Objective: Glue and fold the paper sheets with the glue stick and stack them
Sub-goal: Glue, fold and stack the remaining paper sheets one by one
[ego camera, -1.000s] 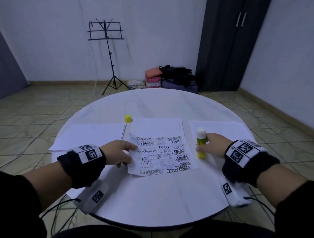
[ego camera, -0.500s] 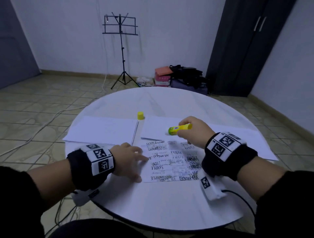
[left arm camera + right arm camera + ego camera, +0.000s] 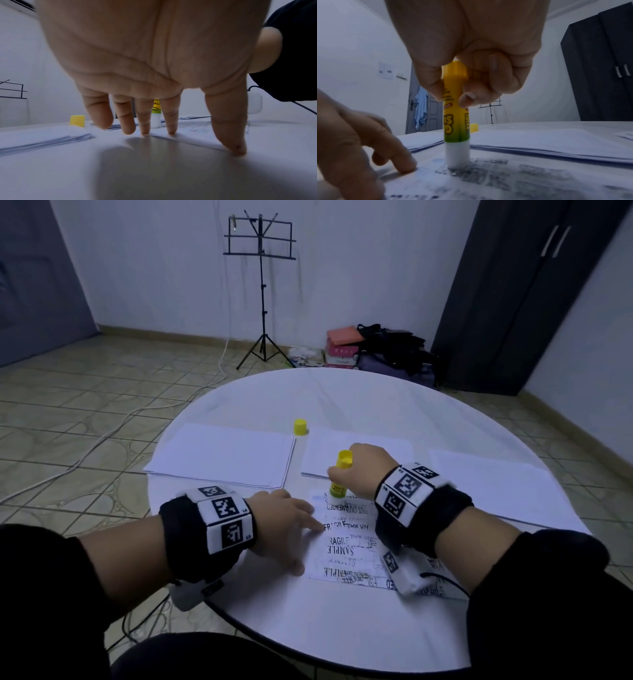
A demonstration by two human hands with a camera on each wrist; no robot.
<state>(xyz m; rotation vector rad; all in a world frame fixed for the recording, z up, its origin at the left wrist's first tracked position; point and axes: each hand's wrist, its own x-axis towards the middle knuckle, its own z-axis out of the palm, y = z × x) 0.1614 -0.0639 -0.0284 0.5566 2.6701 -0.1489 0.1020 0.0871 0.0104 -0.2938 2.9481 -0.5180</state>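
Glue is going onto the printed sheet (image 3: 346,546), which is lying near the desk's (image 3: 342,628) front edge, between 2 plain paper stacks farther back: 1 toward the left edge (image 3: 222,455) and 1 just behind the sheet (image 3: 322,450). The right hand (image 3: 368,470) is acting as the working grip, its fingers (image 3: 471,97) and thumb curling tightly round the glue stick (image 3: 456,116) and holding it upright, the white tip touching the sheet's far left corner. The left hand (image 3: 284,525) is lying flat with spread, straight fingers (image 3: 171,121), holding nothing, its fingertips pressing the sheet's left edge against the desk. The yellow cap (image 3: 300,427) is standing apart, between the 2 back stacks.

To do this step well, the stick should probably be travelling along the sheet's far edge with steady, light pressure, staying upright so the glue is spreading evenly. The left fingertips ought to be pinning the paper just beside the stick, since thin paper is likely to be dragging or wrinkling under a sticky tip. A third paper pile (image 3: 496,484) is lying toward the desk's right edge
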